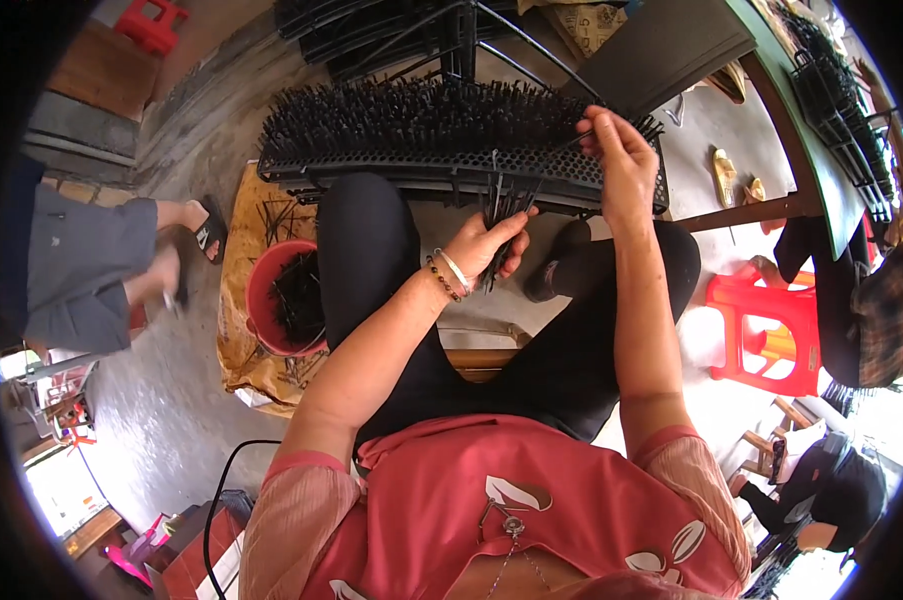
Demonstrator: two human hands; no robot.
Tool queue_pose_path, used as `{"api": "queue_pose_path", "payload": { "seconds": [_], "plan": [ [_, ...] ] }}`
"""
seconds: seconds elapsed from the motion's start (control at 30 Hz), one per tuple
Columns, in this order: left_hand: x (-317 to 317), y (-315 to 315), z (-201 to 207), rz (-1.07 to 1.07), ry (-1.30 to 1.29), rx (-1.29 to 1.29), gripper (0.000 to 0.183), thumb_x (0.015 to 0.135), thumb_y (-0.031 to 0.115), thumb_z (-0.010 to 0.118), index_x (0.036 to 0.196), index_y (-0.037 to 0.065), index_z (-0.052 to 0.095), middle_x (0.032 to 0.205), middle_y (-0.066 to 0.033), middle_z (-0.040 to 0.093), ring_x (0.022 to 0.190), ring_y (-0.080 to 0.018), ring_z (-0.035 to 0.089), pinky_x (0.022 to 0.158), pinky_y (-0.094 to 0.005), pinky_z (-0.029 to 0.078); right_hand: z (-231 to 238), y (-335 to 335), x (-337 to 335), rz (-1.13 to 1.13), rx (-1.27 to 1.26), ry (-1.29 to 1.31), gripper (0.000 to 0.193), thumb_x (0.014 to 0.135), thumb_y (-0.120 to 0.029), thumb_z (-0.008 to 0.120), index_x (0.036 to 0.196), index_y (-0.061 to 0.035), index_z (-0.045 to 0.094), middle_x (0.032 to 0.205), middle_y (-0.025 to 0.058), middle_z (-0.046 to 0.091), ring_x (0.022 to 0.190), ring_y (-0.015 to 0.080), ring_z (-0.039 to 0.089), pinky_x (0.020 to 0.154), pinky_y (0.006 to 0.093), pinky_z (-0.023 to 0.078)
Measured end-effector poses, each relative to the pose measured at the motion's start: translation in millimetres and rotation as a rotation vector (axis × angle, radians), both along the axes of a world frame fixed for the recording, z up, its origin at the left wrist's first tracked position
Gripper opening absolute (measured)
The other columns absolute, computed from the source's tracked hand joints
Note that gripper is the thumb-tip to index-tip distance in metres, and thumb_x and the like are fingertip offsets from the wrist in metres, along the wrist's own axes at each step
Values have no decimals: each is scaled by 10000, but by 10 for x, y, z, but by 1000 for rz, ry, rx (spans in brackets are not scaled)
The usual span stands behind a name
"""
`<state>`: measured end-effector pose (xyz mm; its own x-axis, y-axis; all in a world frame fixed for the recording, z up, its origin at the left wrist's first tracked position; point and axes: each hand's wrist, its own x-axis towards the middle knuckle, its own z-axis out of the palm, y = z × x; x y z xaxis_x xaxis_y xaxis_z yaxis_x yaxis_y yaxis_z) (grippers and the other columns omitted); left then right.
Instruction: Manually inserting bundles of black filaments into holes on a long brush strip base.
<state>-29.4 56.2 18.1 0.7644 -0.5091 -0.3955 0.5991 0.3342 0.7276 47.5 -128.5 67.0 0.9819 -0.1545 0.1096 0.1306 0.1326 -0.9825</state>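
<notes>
Above my knees stands a long black perforated rack (pixel 371 166), with a dense row of thin black sticks (pixel 401 115) upright in its holes. My left hand (pixel 481 245) is closed around a bundle of loose thin black sticks (pixel 497 205), held just in front of the rack's near edge. Over the right end of the rack, my right hand (pixel 626 165) is raised with thumb and fingers pinched together. A thin dark stick seems to poke out of that pinch toward the rack; its far end is lost against the holes.
Left of my knee, a red bucket (pixel 255 300) of black sticks stands on brown paper (pixel 233 345). A red stool (pixel 771 335) and green-topped table (pixel 771 70) are at right. Another person's legs (pixel 91 260) are at left; more people are at right.
</notes>
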Motion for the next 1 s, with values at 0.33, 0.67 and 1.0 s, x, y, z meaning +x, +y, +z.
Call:
{"api": "queue_pose_path", "payload": {
  "seconds": [0.33,0.67,1.0],
  "plan": [
    [-3,33,-93,-37,47,-1,312,909,286,572,1135,72,548,766,-23,583,574,-99,525,476,-241,388,132,246,265,24,-559,-236,190,905,-112,575,1036,0,655,844,62,669,784,90,605,730,222,474],
    [-7,43,6,-8,49,25,304,915,277,557,1119,52,545,814,-66,622,559,-94,526,448,-216,375,-10,330,288,10,-651,-380,166,894,-92,577,999,11,654,835,92,655,764,129,629,677,236,481],
    [-8,15,-33,-7,66,52,265,925,246,531,1112,59,534,817,-92,625,511,-104,505,393,-216,344,-29,358,280,-90,-843,-538,129,843,-67,628,950,-9,670,814,107,644,721,197,638,647,269,489]
  ]
}}
